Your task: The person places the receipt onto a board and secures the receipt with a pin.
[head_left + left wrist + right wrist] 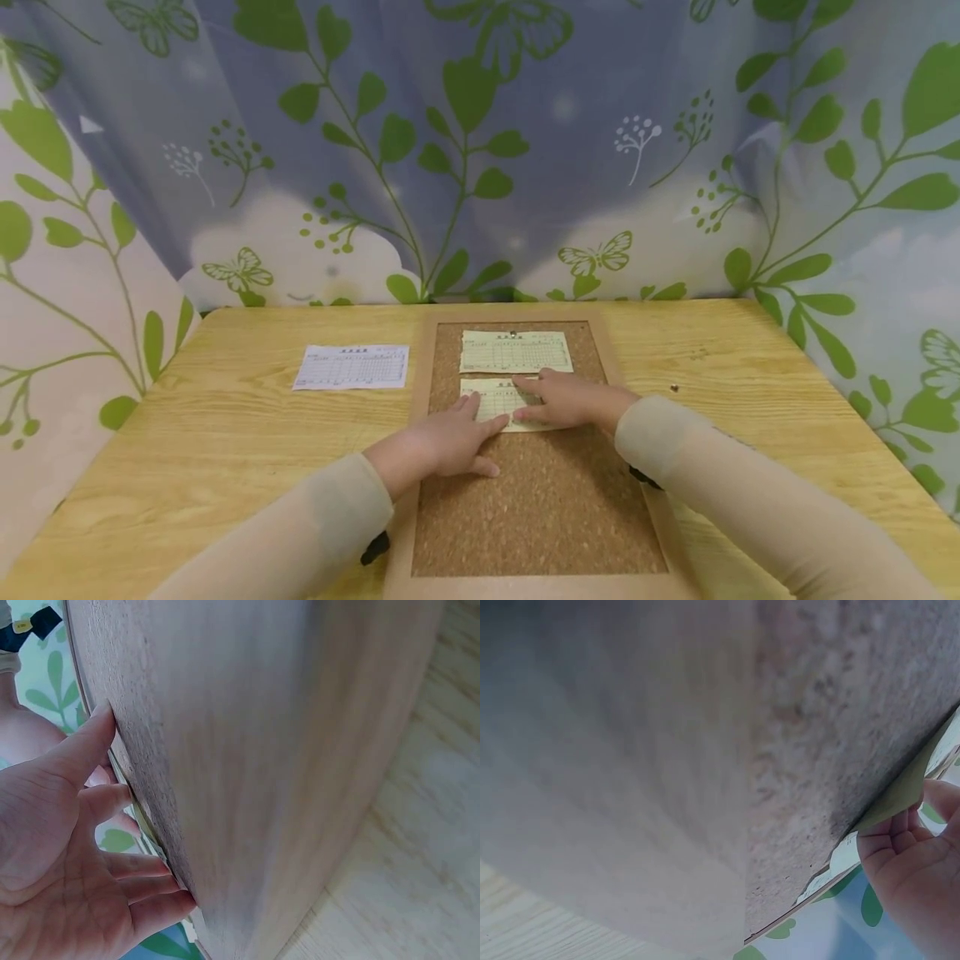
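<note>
A yellow printed slip (491, 406) lies on the cork board (525, 517), just below another yellow slip (517, 354) that has a small pin (513, 334) at its top edge. My left hand (453, 437) rests its spread fingers on the lower slip's left part, thumb out over the cork. From the other side, my right hand (566, 398) touches the slip's right part, forefinger near the top edge and thumb lower down. In the right wrist view, the edge of the paper (900, 795) bends up off the cork against the right hand's fingers.
A white printed slip (352, 367) lies on the wooden table (225, 467), left of the board. Right of the board is a small pin (674, 387). The board's raised wooden frame (540, 587) surrounds the cork. A leaf-patterned curtain (480, 167) hangs behind the table.
</note>
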Demonstrator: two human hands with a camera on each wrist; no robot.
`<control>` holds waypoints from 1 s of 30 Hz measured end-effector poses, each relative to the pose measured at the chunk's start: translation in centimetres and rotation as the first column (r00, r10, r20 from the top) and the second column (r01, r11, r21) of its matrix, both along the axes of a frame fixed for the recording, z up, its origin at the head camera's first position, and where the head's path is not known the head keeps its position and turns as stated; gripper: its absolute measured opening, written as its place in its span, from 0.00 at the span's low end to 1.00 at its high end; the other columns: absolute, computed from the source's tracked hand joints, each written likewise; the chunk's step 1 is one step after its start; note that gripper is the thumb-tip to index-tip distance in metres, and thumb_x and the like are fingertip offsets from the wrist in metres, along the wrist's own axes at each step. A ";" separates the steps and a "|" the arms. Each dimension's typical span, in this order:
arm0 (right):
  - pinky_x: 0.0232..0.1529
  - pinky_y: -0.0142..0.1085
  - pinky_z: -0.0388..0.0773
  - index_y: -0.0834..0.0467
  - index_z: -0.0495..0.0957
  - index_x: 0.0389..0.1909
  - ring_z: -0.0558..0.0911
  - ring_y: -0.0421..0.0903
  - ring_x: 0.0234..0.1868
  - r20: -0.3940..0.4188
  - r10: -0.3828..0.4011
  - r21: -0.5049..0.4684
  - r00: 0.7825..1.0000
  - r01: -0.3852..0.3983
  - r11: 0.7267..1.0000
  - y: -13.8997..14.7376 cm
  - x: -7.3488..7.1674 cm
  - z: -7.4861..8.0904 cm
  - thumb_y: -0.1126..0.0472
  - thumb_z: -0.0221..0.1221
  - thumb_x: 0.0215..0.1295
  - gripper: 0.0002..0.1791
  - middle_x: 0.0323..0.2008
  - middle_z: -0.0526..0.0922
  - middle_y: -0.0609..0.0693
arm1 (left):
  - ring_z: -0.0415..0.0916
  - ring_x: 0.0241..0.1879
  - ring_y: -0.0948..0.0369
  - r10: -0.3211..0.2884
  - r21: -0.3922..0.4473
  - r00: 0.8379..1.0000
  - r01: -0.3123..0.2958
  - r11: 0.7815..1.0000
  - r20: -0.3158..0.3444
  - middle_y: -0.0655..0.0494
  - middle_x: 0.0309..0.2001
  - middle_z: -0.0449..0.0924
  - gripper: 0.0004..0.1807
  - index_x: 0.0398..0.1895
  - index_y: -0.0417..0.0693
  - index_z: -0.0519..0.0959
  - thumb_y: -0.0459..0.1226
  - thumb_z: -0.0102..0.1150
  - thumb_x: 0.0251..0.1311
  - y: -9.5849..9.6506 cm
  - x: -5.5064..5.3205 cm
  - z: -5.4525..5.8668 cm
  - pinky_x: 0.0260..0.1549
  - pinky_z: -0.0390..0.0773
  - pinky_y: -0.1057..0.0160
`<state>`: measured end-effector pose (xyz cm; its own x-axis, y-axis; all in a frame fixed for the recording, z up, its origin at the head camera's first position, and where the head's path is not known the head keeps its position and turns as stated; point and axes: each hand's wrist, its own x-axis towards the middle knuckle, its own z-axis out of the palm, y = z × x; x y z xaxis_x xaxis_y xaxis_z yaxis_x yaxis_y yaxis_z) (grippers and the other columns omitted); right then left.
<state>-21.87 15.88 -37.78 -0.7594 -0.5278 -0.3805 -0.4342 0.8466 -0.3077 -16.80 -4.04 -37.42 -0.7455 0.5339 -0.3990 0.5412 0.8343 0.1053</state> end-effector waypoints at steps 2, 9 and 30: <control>0.59 0.56 0.61 0.56 0.51 0.72 0.63 0.63 0.63 0.004 -0.004 0.006 1.000 0.004 1.000 0.1 0.0 -0.1 0.40 0.47 0.68 0.38 0.66 0.56 0.69 | 0.45 0.70 0.47 -0.003 0.000 1.000 0.003 1.000 0.001 0.39 0.72 0.42 0.40 0.72 0.61 0.56 0.60 0.50 0.57 0.1 0.0 0.0 0.58 0.64 0.48; 0.59 0.54 0.61 0.55 0.52 0.72 0.64 0.62 0.63 -0.012 -0.001 0.036 1.000 0.002 0.999 0.2 -0.2 -0.5 0.40 0.47 0.67 0.38 0.66 0.58 0.68 | 0.45 0.69 0.46 -0.005 0.024 1.000 0.005 1.000 0.013 0.38 0.71 0.42 0.40 0.72 0.60 0.56 0.60 0.51 0.57 0.1 0.0 -0.1 0.59 0.62 0.48; 0.40 0.41 0.71 0.61 0.77 0.39 0.77 0.48 0.35 -0.059 0.074 0.106 0.996 -0.067 0.992 -2.6 -1.2 1.0 0.63 0.43 0.73 0.13 0.35 0.80 0.55 | 0.48 0.69 0.47 -0.051 0.069 0.997 0.056 0.996 -0.064 0.39 0.71 0.46 0.38 0.70 0.55 0.60 0.60 0.50 0.59 -2.5 0.0 -0.6 0.60 0.60 0.50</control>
<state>-23.09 13.30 -36.77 -0.7460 -0.5409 -0.3886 -0.5096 0.8392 -0.1898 -16.79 -6.54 -37.99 -0.7372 0.5989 -0.3127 0.5923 0.7956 0.1274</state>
